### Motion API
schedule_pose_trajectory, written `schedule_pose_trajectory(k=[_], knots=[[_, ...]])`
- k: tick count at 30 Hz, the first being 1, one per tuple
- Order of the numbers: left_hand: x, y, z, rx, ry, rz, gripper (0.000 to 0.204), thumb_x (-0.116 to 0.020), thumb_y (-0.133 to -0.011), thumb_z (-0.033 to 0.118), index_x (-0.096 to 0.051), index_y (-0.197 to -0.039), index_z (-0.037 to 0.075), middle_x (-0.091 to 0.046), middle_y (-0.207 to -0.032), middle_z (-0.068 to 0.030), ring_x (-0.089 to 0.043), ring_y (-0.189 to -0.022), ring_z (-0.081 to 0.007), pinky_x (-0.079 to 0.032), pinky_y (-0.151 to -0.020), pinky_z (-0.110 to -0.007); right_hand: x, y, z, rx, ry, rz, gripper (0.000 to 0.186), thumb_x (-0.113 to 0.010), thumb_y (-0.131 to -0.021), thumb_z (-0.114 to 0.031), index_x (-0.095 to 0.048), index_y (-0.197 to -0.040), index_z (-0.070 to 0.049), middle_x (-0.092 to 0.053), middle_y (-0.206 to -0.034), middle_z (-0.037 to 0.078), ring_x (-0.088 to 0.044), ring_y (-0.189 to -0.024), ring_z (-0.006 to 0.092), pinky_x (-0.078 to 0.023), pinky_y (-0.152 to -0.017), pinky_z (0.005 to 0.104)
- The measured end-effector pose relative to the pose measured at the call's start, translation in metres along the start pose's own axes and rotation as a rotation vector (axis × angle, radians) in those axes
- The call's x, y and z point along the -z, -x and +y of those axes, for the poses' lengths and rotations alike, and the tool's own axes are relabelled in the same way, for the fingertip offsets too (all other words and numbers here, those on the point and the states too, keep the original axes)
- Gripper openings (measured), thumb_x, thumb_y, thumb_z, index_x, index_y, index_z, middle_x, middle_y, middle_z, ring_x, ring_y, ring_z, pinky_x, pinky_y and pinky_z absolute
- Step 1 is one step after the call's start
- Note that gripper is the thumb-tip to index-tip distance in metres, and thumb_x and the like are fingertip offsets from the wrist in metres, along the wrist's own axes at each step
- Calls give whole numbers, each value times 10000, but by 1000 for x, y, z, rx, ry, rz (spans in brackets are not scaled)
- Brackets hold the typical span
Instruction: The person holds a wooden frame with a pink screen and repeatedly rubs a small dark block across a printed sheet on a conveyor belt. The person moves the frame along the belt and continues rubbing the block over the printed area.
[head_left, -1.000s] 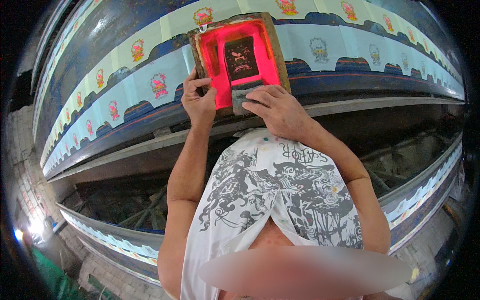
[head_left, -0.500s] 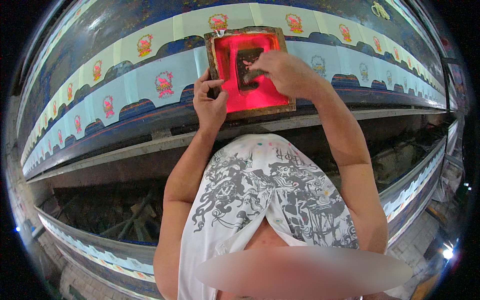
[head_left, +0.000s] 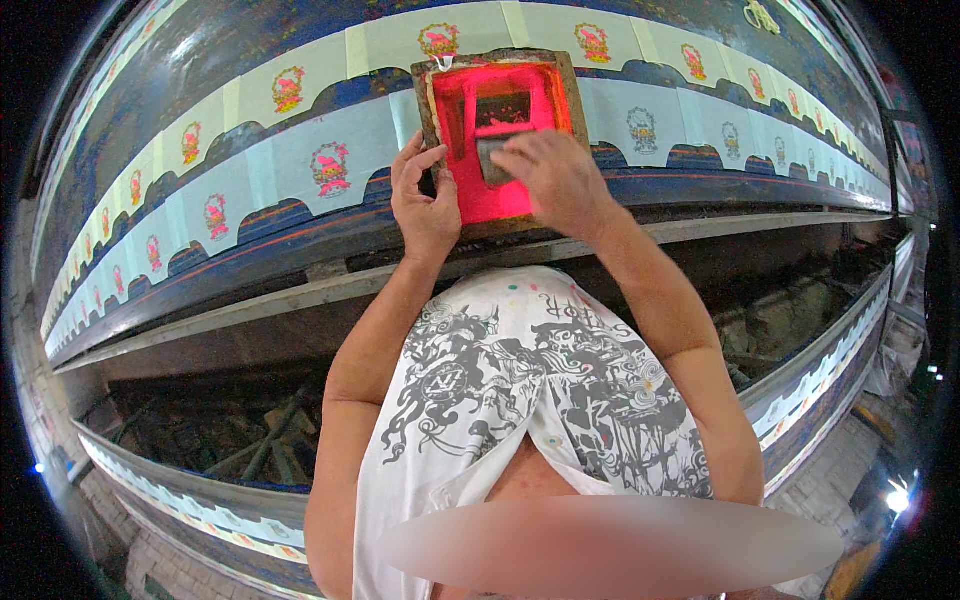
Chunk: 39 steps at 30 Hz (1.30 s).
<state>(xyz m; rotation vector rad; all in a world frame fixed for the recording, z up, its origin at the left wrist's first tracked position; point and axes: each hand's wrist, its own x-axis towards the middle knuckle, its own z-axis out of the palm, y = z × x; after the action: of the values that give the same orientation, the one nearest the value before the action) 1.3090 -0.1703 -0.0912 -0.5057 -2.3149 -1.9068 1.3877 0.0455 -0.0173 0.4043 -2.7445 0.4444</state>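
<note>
A wooden-rimmed printing screen (head_left: 568,90) lies on the long table, its mesh coated with bright pink ink (head_left: 490,208). My left hand (head_left: 425,200) grips the frame's left side, fingers bent around the edge. Inside the frame, my right hand (head_left: 565,182) holds a small grey squeegee (head_left: 494,165) against the mesh, toward the near side. Beyond the squeegee a dark rectangular area of mesh shows. My right fingers hide part of the squeegee. Pale blue fabric pieces (head_left: 375,150) run out from under the screen on both sides.
To the left, blue pieces carry pink-and-dark prints (head_left: 330,170); those to the right carry dark outline prints (head_left: 641,130). A row of pale yellow pieces (head_left: 375,50) lies farther back. The table's near ledge (head_left: 300,297) runs before me. Another printing table (head_left: 190,500) stands behind.
My right hand has drawn the squeegee toward me across the mesh, exposing more of the dark rectangle. My left hand stays at the frame's left side.
</note>
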Motion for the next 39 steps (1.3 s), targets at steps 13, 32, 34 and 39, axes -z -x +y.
schedule_pose_trajectory(k=[13, 32, 34, 39], knots=[[-9, -6, -19, -51, -6, -7, 327, -697, -966, -103, -816, -1211, 78, -657, -1553, -232, -663, -1409, -354, -540, -1154, -439, 21, -37, 51, -89, -178, -203, 381, -633, -957, 12, -778, -1302, -61, -795, -1208, 184, -728, -1199, 426, -577, -1073, 522], [18, -21, -14, -20, -199, -45, 481, -796, -865, -4, -800, -1335, 99, -611, -1618, -261, -564, -1535, -409, -457, -1265, -493, 6, 13, -49, -81, -79, -53, 448, -680, -920, -51, -809, -1344, -113, -752, -1252, 99, -722, -1160, 343, -570, -1059, 487], [26, -21, -18, 0, -210, -54, 489, -793, -831, -21, -814, -1305, 96, -606, -1616, -269, -556, -1542, -407, -452, -1267, -489, 5, 15, -56, -85, -107, -102, 432, -718, -919, -61, -804, -1339, -112, -737, -1281, 91, -708, -1199, 337, -562, -1083, 485], [50, -30, -23, 15, -223, -43, 461, -771, -782, -58, -843, -1214, 87, -622, -1607, -263, -589, -1510, -402, -463, -1252, -469, 0, 20, -58, -75, -277, -77, 382, -814, -925, -199, -803, -1301, -127, -716, -1312, 113, -681, -1283, 362, -550, -1129, 490]])
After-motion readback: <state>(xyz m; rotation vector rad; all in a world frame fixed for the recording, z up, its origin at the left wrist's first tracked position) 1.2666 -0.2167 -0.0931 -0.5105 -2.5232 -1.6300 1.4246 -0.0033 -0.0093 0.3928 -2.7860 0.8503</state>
